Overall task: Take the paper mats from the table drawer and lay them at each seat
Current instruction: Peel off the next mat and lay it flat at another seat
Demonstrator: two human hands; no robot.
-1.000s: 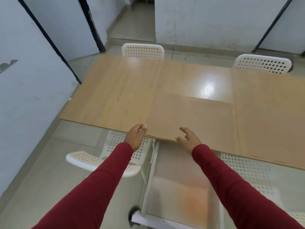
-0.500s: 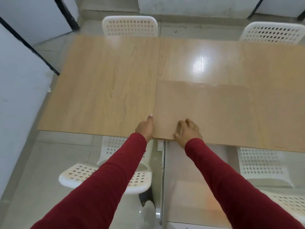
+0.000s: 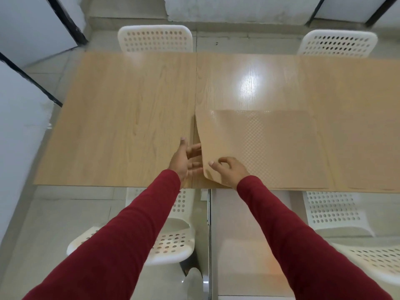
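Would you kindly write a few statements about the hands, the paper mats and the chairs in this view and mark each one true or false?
1. The right hand is lifting the near left corner of the paper mat. True.
2. The left hand grips a cup. False: it is open, beside the lifted corner.
3. Two white chairs stand at the table's far side. True.
4. The mats lie on the floor. False: they lie on the table.
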